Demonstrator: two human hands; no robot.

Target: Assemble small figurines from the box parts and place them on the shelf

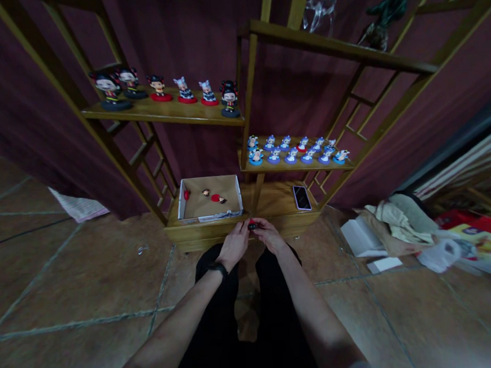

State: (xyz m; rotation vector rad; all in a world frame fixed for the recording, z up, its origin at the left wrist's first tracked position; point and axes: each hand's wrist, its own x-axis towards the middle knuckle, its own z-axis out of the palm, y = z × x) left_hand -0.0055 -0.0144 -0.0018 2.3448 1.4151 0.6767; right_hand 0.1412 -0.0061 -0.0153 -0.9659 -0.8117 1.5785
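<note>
My left hand (235, 243) and my right hand (269, 234) meet in front of the shelf's low base, above my knees. Both are closed, with the fingertips pinching a small red and black figurine (252, 225) between them; most of it is hidden by the fingers. Just beyond my left hand, an open cardboard box (196, 211) stands on the bottom shelf. Lying in it are a few small dark-haired figurine pieces (206, 193), a red disc (215, 198) and a small red piece (187, 195) near the left wall.
Several figurines on round bases line the upper left shelf (206, 116). Two rows of small blue and white figurines (291, 156) fill the middle right shelf. A phone (301, 197) lies at the bottom right. White boxes (362, 237) and bags are on the floor to the right.
</note>
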